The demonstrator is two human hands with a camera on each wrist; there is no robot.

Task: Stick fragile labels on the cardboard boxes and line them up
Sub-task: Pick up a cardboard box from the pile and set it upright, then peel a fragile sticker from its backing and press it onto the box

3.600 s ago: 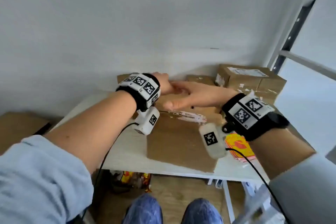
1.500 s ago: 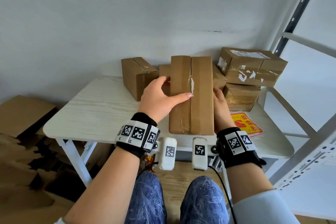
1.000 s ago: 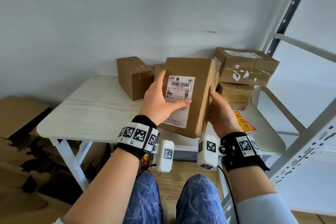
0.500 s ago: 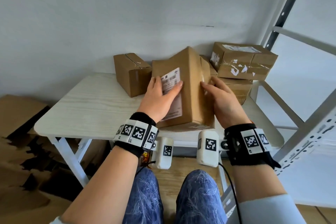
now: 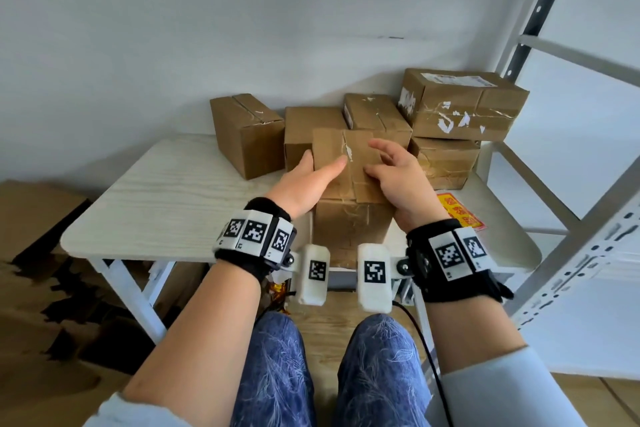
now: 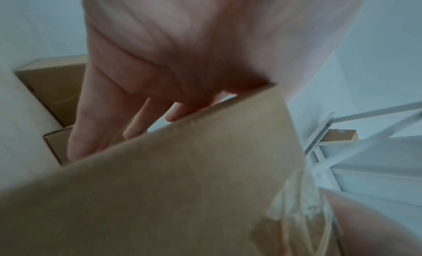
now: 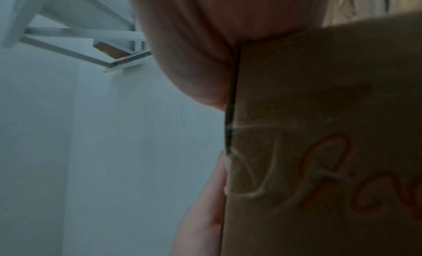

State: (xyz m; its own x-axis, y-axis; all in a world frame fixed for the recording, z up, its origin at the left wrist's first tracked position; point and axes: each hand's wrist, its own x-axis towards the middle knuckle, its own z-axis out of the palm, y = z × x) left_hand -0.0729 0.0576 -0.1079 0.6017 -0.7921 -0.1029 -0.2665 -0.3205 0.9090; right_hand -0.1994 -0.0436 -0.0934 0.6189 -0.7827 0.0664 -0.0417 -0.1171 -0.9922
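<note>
A brown taped cardboard box (image 5: 349, 225) stands upright near the table's front edge, taped flaps on top. My left hand (image 5: 308, 177) holds its upper left edge, thumb across the top and straight fingers (image 6: 91, 115) down the left side. My right hand (image 5: 398, 180) rests on the top's right part with loosely spread fingers. In the right wrist view the box (image 7: 319, 151) shows a red scrawl on one face. A stack of red-and-yellow fragile labels (image 5: 457, 215) lies on the table, right of the box.
Behind the box, several cardboard boxes stand by the wall: one at the left (image 5: 247, 135), two in the middle (image 5: 375, 118), two stacked at the right (image 5: 460, 104). A white table (image 5: 173, 198), a metal rack (image 5: 571, 218) at the right, flattened cardboard (image 5: 34, 218) on the floor.
The box was lifted from the table, turned over in both hands past its shipping label, and set down upright. My right hand's fingers have come off its side.
</note>
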